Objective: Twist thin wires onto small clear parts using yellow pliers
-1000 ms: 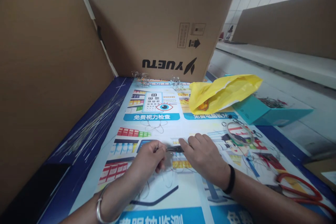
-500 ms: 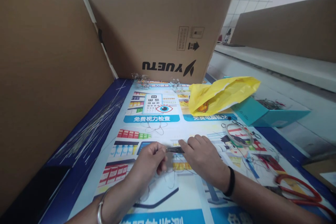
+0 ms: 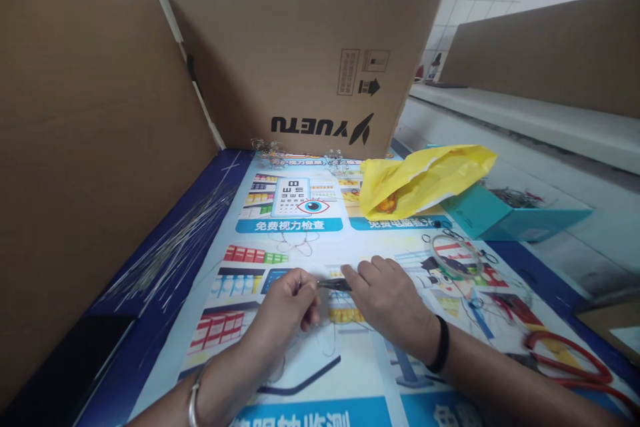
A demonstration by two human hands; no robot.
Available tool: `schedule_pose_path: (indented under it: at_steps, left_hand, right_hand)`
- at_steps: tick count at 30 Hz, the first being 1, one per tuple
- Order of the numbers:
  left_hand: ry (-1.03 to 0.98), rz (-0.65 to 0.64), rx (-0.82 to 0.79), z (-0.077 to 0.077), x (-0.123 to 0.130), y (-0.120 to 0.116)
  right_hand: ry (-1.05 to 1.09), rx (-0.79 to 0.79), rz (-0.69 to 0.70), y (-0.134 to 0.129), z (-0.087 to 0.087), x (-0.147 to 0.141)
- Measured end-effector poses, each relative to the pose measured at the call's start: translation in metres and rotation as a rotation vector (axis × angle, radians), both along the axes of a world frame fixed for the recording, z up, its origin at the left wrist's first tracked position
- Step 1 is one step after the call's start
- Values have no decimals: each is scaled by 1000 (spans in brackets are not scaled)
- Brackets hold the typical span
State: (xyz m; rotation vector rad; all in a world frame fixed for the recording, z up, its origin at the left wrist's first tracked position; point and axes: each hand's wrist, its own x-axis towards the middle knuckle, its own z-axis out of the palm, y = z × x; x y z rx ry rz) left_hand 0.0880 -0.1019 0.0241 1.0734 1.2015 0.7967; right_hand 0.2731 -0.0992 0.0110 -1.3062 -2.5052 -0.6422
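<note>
My right hand (image 3: 393,303) is wrapped round a pair of pliers (image 3: 336,285), whose dark, slim jaws point left at my left hand. Most of the handles are hidden in the palm. My left hand (image 3: 293,303) is closed in a pinch right at the tips of the jaws. Thin wire (image 3: 327,343) loops hang below the two hands, and the pinched piece appears to be part of this wire, though the fingers hide most of it. Beyond the hands a flower-shaped wire outline (image 3: 295,242) lies flat on the printed sheet (image 3: 357,380).
Straight wires (image 3: 175,240) lie in a bundle at the left. A yellow bag (image 3: 425,177), a teal box (image 3: 520,217) and a clear ring-shaped coil (image 3: 456,257) are at the right. Red-handled scissors (image 3: 575,360) lie by my right forearm. Cardboard panels (image 3: 300,47) stand behind and left.
The pliers' jaws have turned slightly at my left fingertips. Both hands stay in nearly the same place, and the other things have not moved.
</note>
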Motion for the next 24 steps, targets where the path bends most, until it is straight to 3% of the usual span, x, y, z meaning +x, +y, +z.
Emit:
schedule_pose_path:
  at_steps: [15, 24]
  left_hand:
    - [-196, 26, -64, -1, -2, 1]
    - [-179, -25, -43, -3, -2, 1]
  right_hand:
    - [82, -27, 19, 3, 7, 2]
    - [118, -31, 28, 5, 5, 4]
